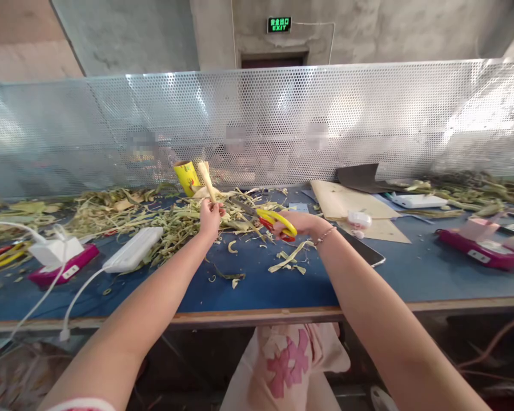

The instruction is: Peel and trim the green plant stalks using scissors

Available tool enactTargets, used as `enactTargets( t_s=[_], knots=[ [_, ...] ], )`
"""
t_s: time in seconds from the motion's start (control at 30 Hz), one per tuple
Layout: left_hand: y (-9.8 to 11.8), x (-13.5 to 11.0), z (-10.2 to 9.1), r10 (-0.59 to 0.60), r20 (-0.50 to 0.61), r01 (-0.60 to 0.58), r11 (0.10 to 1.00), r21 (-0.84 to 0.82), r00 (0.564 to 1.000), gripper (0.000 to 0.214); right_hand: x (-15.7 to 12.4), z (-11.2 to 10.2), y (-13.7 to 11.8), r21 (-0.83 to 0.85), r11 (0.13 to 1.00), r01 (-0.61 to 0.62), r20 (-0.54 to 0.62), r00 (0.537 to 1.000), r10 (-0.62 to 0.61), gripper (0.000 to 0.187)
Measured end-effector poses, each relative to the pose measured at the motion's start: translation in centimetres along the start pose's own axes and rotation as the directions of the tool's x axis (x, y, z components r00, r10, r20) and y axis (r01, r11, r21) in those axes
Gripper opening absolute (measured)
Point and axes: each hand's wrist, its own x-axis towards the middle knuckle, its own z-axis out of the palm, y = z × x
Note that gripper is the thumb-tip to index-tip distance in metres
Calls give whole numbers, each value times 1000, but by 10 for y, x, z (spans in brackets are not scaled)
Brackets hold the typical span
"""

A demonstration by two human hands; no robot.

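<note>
My left hand [209, 218] is closed round a pale stalk [206, 178] that sticks up and away from the fist. My right hand [297, 224] grips yellow-and-red scissors [272, 220], whose blades point left toward the stalk just beyond my left hand. Both hands hover over the blue tabletop [257, 285], above a heap of green-yellow leaf trimmings [163, 220]. A yellow tube [187, 176] stands tilted behind the stalk.
A white power bank [133, 250] with cable and a pink device [64, 268] with a white charger lie at left. Cardboard sheets [346, 204], a dark tablet [364, 250] and another pink device [482, 251] lie right. A perforated metal screen [368, 114] closes the far side.
</note>
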Motion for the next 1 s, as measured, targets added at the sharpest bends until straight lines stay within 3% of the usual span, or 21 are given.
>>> enactTargets(
  t_s=[0.07,0.17,0.3,0.37,0.57,0.77,1.0],
  knots=[
    [-3,2,-1,13,-25,-12,999,37,1000,13,0,4,0,206,976,67,-1,998,-68,7],
    [-9,6,-3,53,-53,-49,996,72,997,11,5,12,0,360,925,122,-33,993,-118,23],
    [-9,8,-2,72,-37,-71,997,32,997,8,14,20,5,490,869,69,-3,997,-78,38],
    [-7,6,-2,50,-38,-51,998,-32,998,9,17,22,9,475,879,27,29,999,-46,42],
    [3,-1,0,-85,-2,83,984,-160,996,8,20,27,14,368,929,36,-21,999,-31,37],
    [10,-7,3,-100,143,141,938,-315,985,9,22,31,13,246,968,51,-124,992,-21,39],
    [13,-11,6,-103,155,149,935,-322,983,10,26,29,16,-48,990,134,-269,953,-142,32]
  ],
)
